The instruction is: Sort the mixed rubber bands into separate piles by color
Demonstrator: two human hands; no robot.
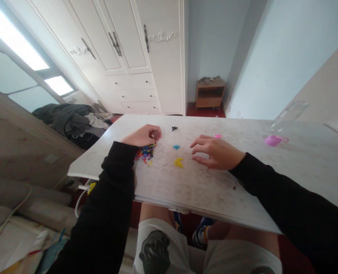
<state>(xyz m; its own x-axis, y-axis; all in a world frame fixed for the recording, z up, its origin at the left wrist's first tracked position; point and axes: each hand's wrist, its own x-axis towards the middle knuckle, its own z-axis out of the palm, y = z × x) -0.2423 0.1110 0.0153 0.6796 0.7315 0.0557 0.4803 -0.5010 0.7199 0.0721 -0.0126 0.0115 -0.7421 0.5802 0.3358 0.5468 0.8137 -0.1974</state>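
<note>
My left hand [144, 135] is at the far edge of a mixed pile of small, many-coloured clip-like pieces [146, 152]. Its fingers are curled together, and whatever they may hold is hidden. My right hand [218, 152] hovers over or rests on the table with fingers apart, pointing left, nothing visible in them. Between the hands lie three small single-colour groups: black pieces [174, 128] farthest away, blue pieces [176, 146] in the middle, and yellow pieces [178, 163] nearest me. Pink pieces [217, 136] show just beyond my right hand, which partly covers them.
The white table [163, 182] spans my front. On its right are a pink plastic object [273, 140] and a clear bottle-like container [290, 114]. A dark speck [234, 186] lies by my right sleeve. Clothes [71, 121] are heaped at left; a white wardrobe [131, 91] stands behind.
</note>
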